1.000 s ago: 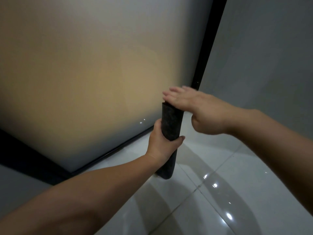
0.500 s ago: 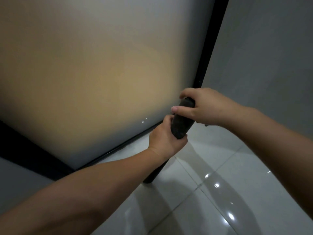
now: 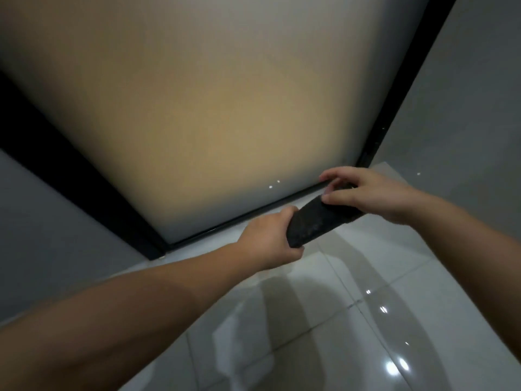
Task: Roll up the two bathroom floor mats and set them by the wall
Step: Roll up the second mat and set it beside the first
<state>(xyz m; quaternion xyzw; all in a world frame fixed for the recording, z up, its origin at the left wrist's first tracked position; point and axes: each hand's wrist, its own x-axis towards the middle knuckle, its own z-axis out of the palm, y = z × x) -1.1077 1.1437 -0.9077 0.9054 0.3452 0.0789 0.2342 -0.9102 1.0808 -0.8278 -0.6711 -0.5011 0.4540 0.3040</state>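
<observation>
Since the earlier frame you had tipped the rolled mat [image 3: 315,224] over: it had stood nearly upright with your right palm flat on its top end, and it now lay close to level, slanting up from lower left to upper right, carried clear of the floor [image 3: 366,328] between both hands.

At the far left, a grey wall [image 3: 42,221] met the black frame [image 3: 84,176] of a frosted glass door [image 3: 211,108], which glowed amber in its middle. Your left forearm reached in from the lower left corner. Your left hand [image 3: 270,241] was closed around the lower left end of the roll, thumb on top and fingers curled under it. The dark, tightly wound mat ran on to the right, just in front of the door's bottom rail. Your right hand [image 3: 372,193] was clamped over the upper right end, thumb along the near side and fingers arched over the top; that end was hidden beneath it. Beyond the right hand, the black frame rose toward the upper right corner, with another grey wall [image 3: 465,122] past it. Glossy white tiles below showed your arms' shadows and small bright light spots.
</observation>
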